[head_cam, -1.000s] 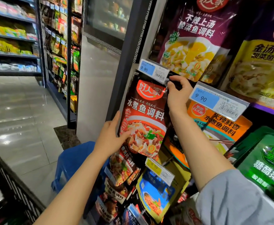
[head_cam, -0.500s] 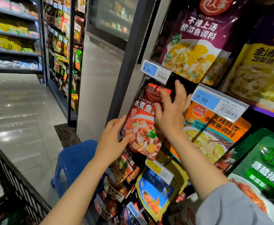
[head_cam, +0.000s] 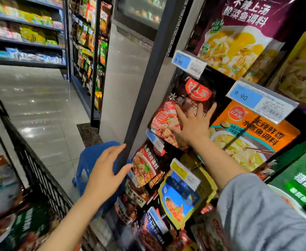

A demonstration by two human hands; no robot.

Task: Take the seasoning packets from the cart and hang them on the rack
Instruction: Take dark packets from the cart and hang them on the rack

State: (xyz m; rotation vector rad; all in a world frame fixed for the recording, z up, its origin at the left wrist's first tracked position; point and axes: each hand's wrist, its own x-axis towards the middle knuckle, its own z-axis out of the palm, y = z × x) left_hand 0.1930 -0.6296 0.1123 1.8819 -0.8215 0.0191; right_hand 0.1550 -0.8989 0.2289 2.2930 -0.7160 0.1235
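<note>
I see the right hand [head_cam: 192,125] flat, fingers spread, against the red packet [head_cam: 168,122] hanging on the rack [head_cam: 139,109]; left hand [head_cam: 105,174] relaxed, empty, beside the cart [head_cam: 39,174].

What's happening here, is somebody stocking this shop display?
Yes. A person is hanging seasoning packets on a rack. The right hand lies flat, fingers spread, against a dark red packet hanging under a 9.90 price tag. The left hand is open and holds nothing, lower down near the rack's edge. More packets sit in the cart at the left.
</note>
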